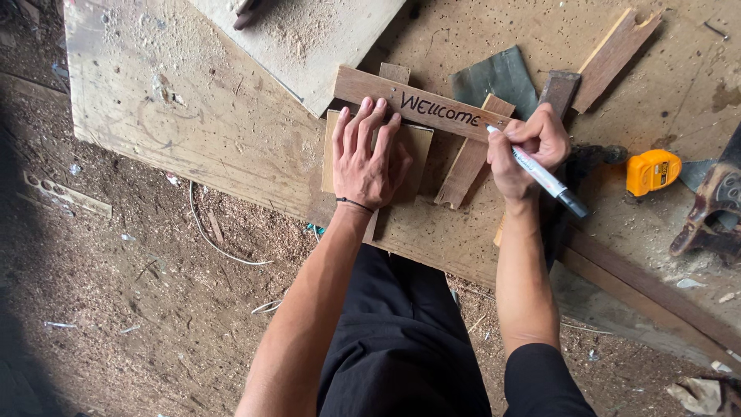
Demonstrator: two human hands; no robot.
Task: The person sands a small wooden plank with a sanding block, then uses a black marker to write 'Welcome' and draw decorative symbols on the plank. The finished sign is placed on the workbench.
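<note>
My left hand (369, 158) lies flat, fingers spread, pressing down on a small wooden assembly: a dark brown slat (370, 90) with black hand lettering, laid across two upright strips and a pale square board (421, 147). The fingertips touch the slat's lower edge. My right hand (532, 147) grips a white marker pen (544, 176) with a dark cap end. Its tip rests at the right end of the lettering on the slat.
Everything sits on a dusty plywood sheet (193, 116) over a sawdust-covered floor. A yellow tape measure (653, 171) lies right of my right hand. Wood offcuts (614, 54), a dark green rag (502, 77) and a rusty tool (714, 205) lie around.
</note>
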